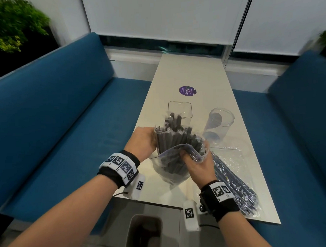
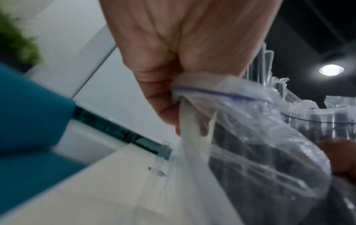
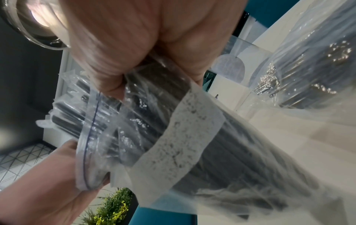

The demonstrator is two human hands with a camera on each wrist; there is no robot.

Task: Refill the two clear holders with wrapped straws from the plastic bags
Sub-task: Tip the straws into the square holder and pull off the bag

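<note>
Over the near half of the white table [image 1: 199, 74], both hands hold up a clear zip bag [image 1: 171, 171] of thick dark wrapped straws [image 1: 172, 137], whose tops stick out of its mouth. My left hand [image 1: 151, 140] pinches the bag's left rim, shown close up as the left hand [image 2: 173, 94] on the blue zip line of the bag [image 2: 260, 152]. My right hand [image 1: 193, 155] grips the folded-down right rim; the right hand [image 3: 123, 85] clutches the bag [image 3: 212, 144]. A square clear holder [image 1: 187, 107] stands behind the straws, a round clear holder [image 1: 218, 125] to its right.
A second bag of thin wrapped straws [image 1: 232, 182] lies along the table's right edge by my right wrist. A purple sticker [image 1: 188, 90] is stuck mid-table. Blue benches [image 1: 56, 112] flank the table. A grey bin [image 1: 144, 233] stands on the floor below the near edge.
</note>
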